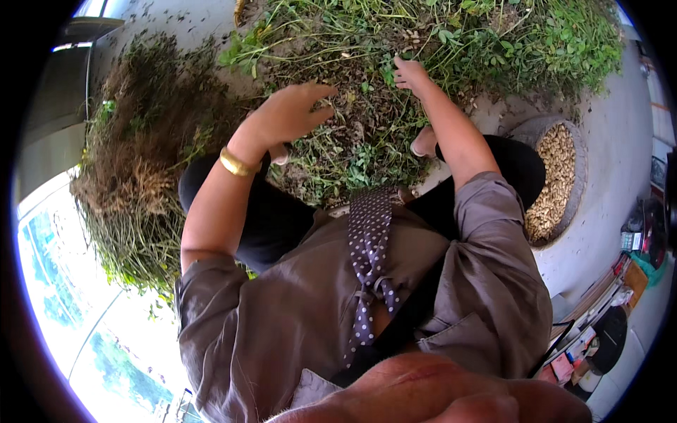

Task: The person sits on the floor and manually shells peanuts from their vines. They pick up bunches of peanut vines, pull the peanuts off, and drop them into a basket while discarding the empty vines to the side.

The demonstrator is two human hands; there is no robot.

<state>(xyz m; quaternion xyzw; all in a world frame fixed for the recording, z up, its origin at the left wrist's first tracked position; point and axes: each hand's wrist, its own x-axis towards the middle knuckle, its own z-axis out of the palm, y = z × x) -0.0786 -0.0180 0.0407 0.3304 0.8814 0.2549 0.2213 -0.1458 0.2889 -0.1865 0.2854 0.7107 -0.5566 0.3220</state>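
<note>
My left hand (293,113), with a gold bangle at the wrist, hovers over a heap of plant litter (365,113). Its fingers and thumb are apart and nothing shows between them. To its right, my right hand (410,76) is at the near edge of the green peanut plants (465,47). Its fingers are partly curled beside leaves, and whether they hold a stem or a pod is unclear. Several loose peanuts (411,37) lie among the stems just beyond that hand. A round basket (581,182) full of unshelled peanuts (552,177) stands right of my right knee.
A tall pile of browned plants with roots (158,121) rises beside my left knee. My feet are at the litter, the right foot (424,141) at its right edge. Boxes and household items (579,349) stand along the lower right.
</note>
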